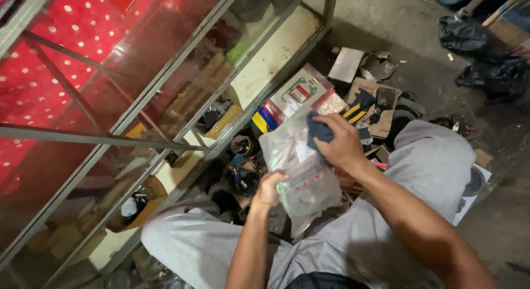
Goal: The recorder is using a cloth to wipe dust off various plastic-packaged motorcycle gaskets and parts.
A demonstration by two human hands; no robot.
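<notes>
A glass display cabinet point(165, 84) with a metal frame fills the left half of the view, its panes reflecting a red, white-dotted surface and showing boxes and small parts on the shelves inside. The person squats beside it in grey trousers point(436, 162), knees spread to either side of a heap of clutter on the concrete floor. 2 black plastic bags point(486, 57) lie well apart at the upper right. Between the knees, above the heap, is a clear plastic bag point(301, 167) with papers or packets inside; what exactly is in it I cannot tell. The left hand point(270, 189) is closed on the bag's lower left edge, fingers curled round the plastic. The right hand point(342, 142) is at the bag's upper right, fingers bent and clasping a dark blue cloth point(319, 131) pressed against the plastic. Beyond the bag lie a flat packet with a gasket point(295, 93), a grey box point(346, 64) and a yellow-and-black tool point(356, 111) on cardboard.
</notes>
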